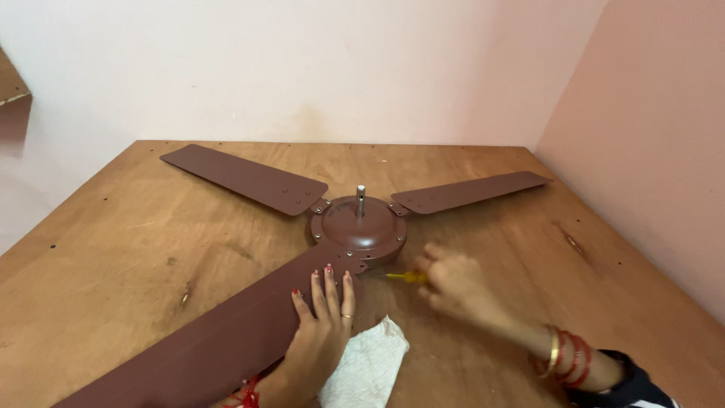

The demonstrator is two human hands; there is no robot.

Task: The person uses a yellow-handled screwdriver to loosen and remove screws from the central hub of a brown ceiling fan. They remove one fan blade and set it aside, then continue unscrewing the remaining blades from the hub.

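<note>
The left hand [321, 321] lies open and flat on the near fan blade [219, 340], which runs toward the lower left. The right hand [453, 285] grips a yellow screwdriver [404, 277] pointing left at the motor hub [359, 227].

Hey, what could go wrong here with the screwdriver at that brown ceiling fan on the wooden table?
The yellow-handled screwdriver in the blurred right hand might slip off the brown fan motor housing toward the left hand pressing the near blade. Loosened screws could roll across the wooden table.
</note>
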